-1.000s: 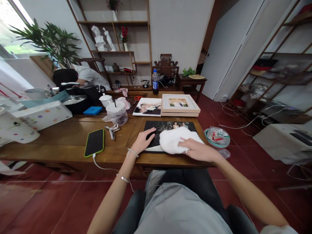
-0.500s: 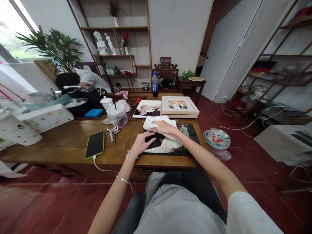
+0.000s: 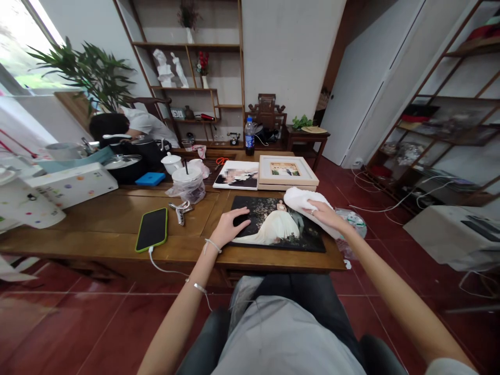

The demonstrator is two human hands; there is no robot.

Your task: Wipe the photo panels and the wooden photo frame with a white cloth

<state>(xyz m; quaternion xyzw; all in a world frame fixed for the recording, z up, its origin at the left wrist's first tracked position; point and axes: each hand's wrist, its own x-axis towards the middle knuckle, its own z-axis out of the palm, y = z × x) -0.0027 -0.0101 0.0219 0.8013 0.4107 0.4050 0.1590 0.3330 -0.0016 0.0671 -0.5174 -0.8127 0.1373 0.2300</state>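
Observation:
A dark photo print (image 3: 273, 226) showing a figure in a white gown lies flat on the wooden table (image 3: 113, 219) in front of me. My left hand (image 3: 231, 225) rests open on the print's left edge, fingers flat. My right hand (image 3: 326, 214) presses a white cloth (image 3: 302, 200) onto the print's upper right corner, fingers closed over the cloth.
Behind the print lie a framed photo (image 3: 287, 170) and another print (image 3: 237, 174). A green-cased phone (image 3: 151, 228) on a cable, a metal clip (image 3: 179, 209), a lidded cup in a bag (image 3: 187, 182), pots and boxes fill the left. A person bends over at far left. A basket (image 3: 353, 219) sits on the floor at right.
My right hand swept the white cloth across the print: from the lower right, up to the top left, and now over to the upper right corner. The left hand stayed put.

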